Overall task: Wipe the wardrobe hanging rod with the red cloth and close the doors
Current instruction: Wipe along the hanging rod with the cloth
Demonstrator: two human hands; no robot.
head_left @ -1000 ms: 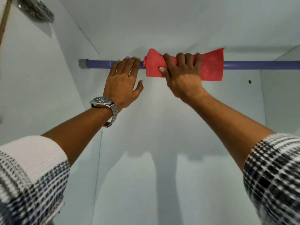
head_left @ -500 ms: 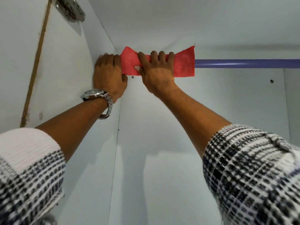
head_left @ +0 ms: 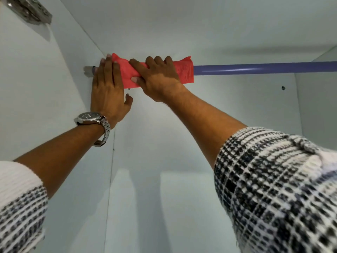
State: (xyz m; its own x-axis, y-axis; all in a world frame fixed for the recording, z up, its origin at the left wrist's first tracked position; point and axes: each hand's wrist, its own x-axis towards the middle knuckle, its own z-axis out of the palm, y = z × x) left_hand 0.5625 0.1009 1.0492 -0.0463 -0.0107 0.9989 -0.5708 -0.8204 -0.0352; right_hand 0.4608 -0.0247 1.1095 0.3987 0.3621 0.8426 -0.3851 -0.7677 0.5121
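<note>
A purple hanging rod (head_left: pixel 255 69) runs across the top of the white wardrobe, from a grey bracket (head_left: pixel 88 70) on the left wall to the right edge. The red cloth (head_left: pixel 184 73) is wrapped around the rod's left end. My right hand (head_left: pixel 156 81) is shut around the cloth and the rod. My left hand (head_left: pixel 109 94), with a metal watch (head_left: pixel 91 119) on its wrist, lies flat over the rod right beside the bracket, fingers touching the cloth's left edge, thumb spread out. The rod under the cloth and hands is hidden.
The wardrobe's left wall (head_left: pixel 45 106), back wall (head_left: pixel 164 161) and ceiling (head_left: pixel 182 24) are white and close around my hands. A metal door hinge (head_left: pixel 29 10) sits at the top left. A small dark hole (head_left: pixel 283 88) marks the back wall at right.
The cloth and both hands slid left along the rod to its left end. My left hand has since opened flat against the rod, and the bracket shows again.
</note>
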